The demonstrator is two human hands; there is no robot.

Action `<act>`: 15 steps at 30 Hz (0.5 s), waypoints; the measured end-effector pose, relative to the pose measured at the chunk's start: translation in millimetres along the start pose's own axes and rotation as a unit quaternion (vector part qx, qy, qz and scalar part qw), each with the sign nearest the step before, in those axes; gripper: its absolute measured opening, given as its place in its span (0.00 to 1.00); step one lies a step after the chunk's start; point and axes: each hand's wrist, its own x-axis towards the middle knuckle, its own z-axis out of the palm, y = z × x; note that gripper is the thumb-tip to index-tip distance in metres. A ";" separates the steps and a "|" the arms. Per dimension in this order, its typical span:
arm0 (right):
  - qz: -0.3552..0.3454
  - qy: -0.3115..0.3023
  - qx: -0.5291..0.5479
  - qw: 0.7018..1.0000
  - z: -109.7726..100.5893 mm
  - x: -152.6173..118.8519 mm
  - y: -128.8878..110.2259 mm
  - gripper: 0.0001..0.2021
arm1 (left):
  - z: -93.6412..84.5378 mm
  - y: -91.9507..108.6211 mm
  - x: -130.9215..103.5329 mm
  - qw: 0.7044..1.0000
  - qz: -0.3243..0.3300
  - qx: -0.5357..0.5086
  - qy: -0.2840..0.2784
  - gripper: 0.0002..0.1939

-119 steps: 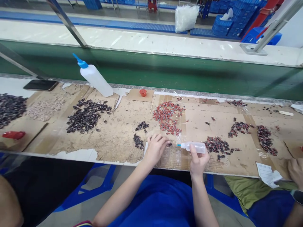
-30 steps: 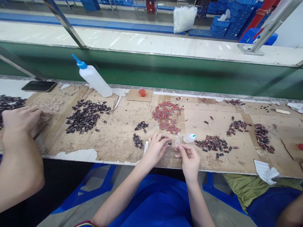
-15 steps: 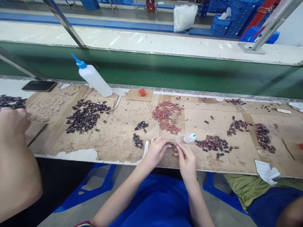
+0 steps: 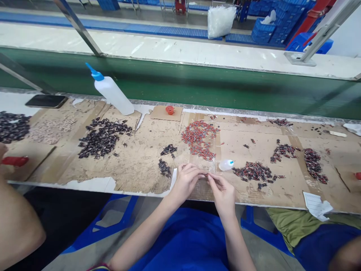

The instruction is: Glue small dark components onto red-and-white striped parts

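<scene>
Thumb and fingertips of my left hand (image 4: 187,180) pinch a tiny red and dark part (image 4: 207,174) above the cardboard near the table's front edge. My right hand (image 4: 222,190) meets it from the other side, its fingertips closed on the same part. Just beyond them lies a pile of small red parts (image 4: 199,137). A small white bottle (image 4: 226,165) rests right of my hands, beside a heap of red and black parts (image 4: 254,171). Left of my hands are two little clusters of black parts (image 4: 164,168).
A large white bottle with a blue nozzle (image 4: 114,94) stands behind a big black pile (image 4: 100,139). A red cup (image 4: 169,110) sits at the back. At far left are a person's arm (image 4: 17,222), a red object (image 4: 15,161) and a phone (image 4: 46,101).
The neighbouring person's arm at the left has drawn back toward the front, uncovering the black pile and a red object. Between my fingertips, the small part now shows red.
</scene>
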 end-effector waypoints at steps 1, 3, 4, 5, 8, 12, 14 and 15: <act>0.007 -0.001 0.009 1.000 0.6 -0.3 0.5 0.11 | 0.5 -0.5 -0.3 1.000 0.005 -0.004 0.005 0.11; 0.014 -0.002 0.027 1.000 2.1 -0.8 1.1 0.11 | 1.6 -1.7 -0.7 1.000 0.014 -0.009 0.009 0.11; 0.016 -0.001 0.035 0.999 3.0 -1.0 1.1 0.11 | 2.2 -2.3 -0.8 1.000 0.019 -0.010 0.010 0.11; 0.017 0.000 0.040 0.999 3.8 -1.3 0.9 0.11 | 2.8 -2.8 -0.9 1.000 0.022 -0.010 0.011 0.11; 0.017 0.011 0.043 0.999 5.7 -2.0 0.0 0.11 | 4.6 -3.3 -1.3 0.999 0.027 -0.015 0.020 0.10; -0.005 0.026 0.021 0.999 5.5 -2.2 0.1 0.11 | 6.0 -1.5 -2.2 0.998 0.014 -0.060 0.032 0.08; -0.021 0.027 0.000 0.999 4.2 -1.7 0.3 0.10 | 5.7 0.2 -2.4 0.994 0.004 -0.100 0.030 0.08; -0.029 0.026 -0.009 0.999 3.4 -1.4 0.2 0.10 | 5.4 1.3 -2.4 0.992 0.000 -0.121 0.029 0.07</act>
